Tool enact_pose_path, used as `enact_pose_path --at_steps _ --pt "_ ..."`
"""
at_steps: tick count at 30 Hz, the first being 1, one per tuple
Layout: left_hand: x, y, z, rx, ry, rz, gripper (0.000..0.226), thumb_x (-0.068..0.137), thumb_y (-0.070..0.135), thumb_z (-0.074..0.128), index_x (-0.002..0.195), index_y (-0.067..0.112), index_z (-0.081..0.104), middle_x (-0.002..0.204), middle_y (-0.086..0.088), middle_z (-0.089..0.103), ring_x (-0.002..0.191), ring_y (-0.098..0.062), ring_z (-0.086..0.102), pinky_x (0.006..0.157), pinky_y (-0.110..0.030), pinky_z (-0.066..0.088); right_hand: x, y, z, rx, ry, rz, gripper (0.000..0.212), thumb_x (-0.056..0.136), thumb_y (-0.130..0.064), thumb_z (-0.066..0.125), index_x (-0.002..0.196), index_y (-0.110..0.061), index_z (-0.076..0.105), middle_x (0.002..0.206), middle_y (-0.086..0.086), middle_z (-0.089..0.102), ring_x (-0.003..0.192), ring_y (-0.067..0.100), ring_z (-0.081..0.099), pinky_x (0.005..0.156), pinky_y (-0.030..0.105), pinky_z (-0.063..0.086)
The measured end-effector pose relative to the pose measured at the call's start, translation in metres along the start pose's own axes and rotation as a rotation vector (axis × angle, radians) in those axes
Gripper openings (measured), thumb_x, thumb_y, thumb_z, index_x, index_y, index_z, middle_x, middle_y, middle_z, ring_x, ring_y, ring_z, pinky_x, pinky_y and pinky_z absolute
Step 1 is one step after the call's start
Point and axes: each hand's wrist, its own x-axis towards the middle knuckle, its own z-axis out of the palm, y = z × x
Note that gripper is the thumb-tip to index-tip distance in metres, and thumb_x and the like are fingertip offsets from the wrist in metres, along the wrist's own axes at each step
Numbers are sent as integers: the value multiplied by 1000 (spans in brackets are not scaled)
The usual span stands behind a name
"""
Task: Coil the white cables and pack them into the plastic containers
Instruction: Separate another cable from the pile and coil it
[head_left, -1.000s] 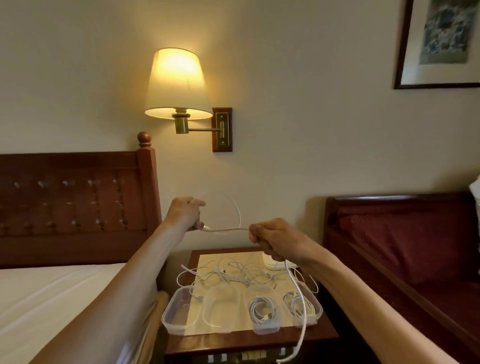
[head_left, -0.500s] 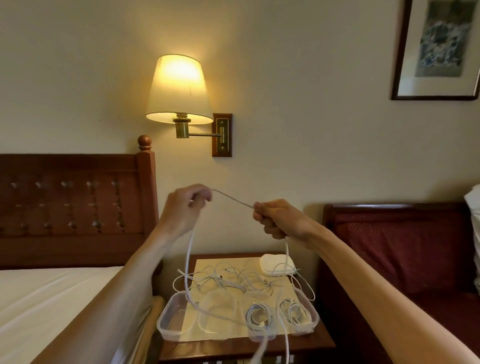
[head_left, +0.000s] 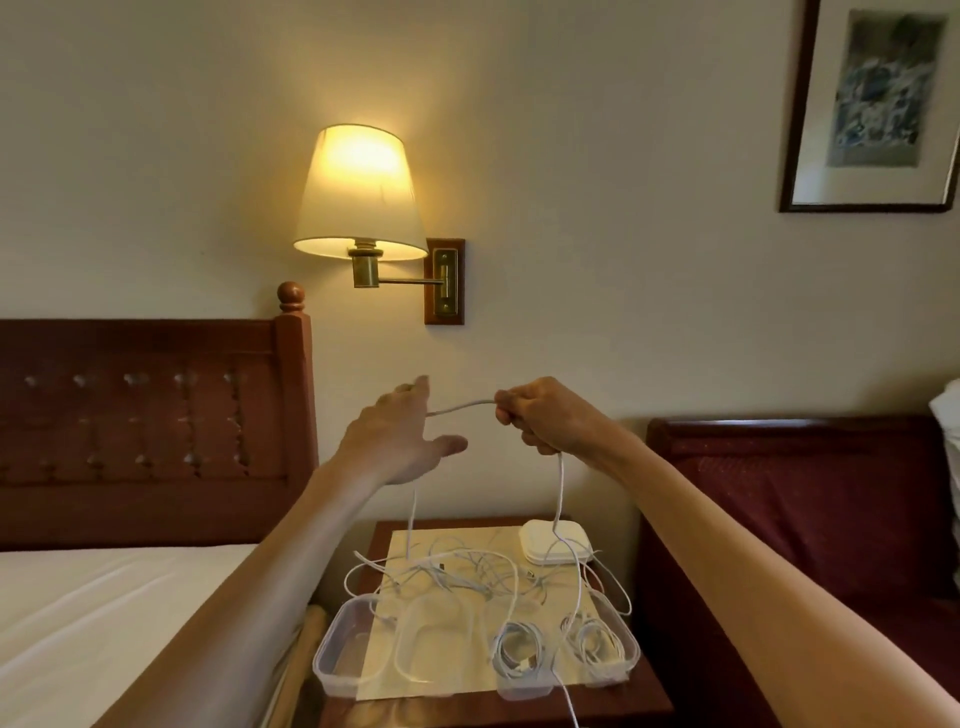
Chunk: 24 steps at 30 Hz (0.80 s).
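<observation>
My right hand (head_left: 545, 415) is curled tight round a white cable (head_left: 460, 407), held up over the desk (head_left: 644, 701). My left hand (head_left: 400, 436) is spread, fingers straight, cable passing behind them; whether it touches, I cannot tell. Both cable ends hang to a loose tangle (head_left: 457, 569) mid-desk. Four plastic containers (head_left: 332, 670) line the front edge: the two right ones hold coiled cables (head_left: 517, 652). White box (head_left: 556, 540) at back right corner

Four plastic containers (head_left: 358, 652), two holding coiled cables (head_left: 517, 654).
</observation>
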Motion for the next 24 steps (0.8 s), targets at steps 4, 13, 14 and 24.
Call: enact_pose_path --at_steps 4,13,14,24 --pt "1 11 15 -380 73 293 21 101 16 49 102 18 69 83 2 71 77 -2 63 72 -27 45 1 -2 5 13 -27 -16 40 105 -28 38 74 -14 60 55 -4 40 44 8 32 42 19 27" --pt "7 -30 -3 -12 -260 -64 26 96 23 54 119 23 67 110 0 70 95 -19 65 82 -33 53 -15 24 -7 258 -47 -17 39 106 -31 34 75 -15 52 53 -7 33 43 8 26 42 20 21" --pt "6 -19 -2 104 -365 -36 45 94 32 60 138 24 53 122 0 65 108 -20 62 92 -34 51 -12 19 -4 190 -35 -31 40 106 -31 35 74 -15 54 52 -6 35 42 7 28 41 20 22" --pt "10 -3 -15 -322 297 212 23 99 12 50 85 17 67 76 15 58 63 3 53 58 -13 37 -15 28 -14 323 -124 -6 41 106 -33 34 73 -16 52 54 -6 33 47 9 25 42 20 22"
